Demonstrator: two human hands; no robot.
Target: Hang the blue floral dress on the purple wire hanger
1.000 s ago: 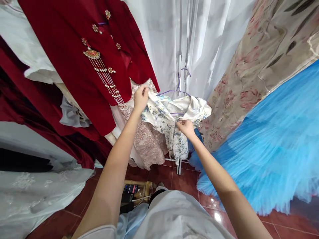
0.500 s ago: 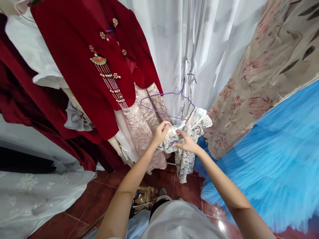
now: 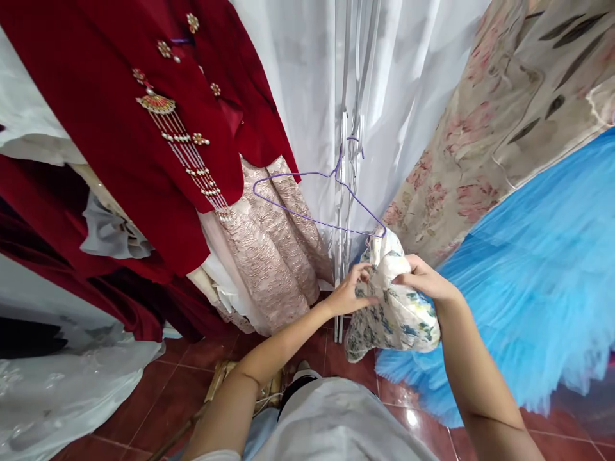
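Observation:
A white garment with a blue-green floral print hangs bunched from the right end of a purple wire hanger. The hanger's hook is up by the white metal stand, and its left side is bare. My right hand pinches the garment's upper edge between thumb and fingers. On the garment's left side is my left hand, thumb and fingers spread; whether its fingertips touch the cloth I cannot tell.
To the left hang a red velvet jacket with beaded ornaments and a pink textured skirt. A floral beige cloth and a blue tulle skirt fill the right. White metal poles stand before a white curtain.
Both hands and the garment have shifted right, and the garment now hangs at the hanger's right tip. My left hand's closed fingers have spread; my right hand has moved to the garment's right edge.

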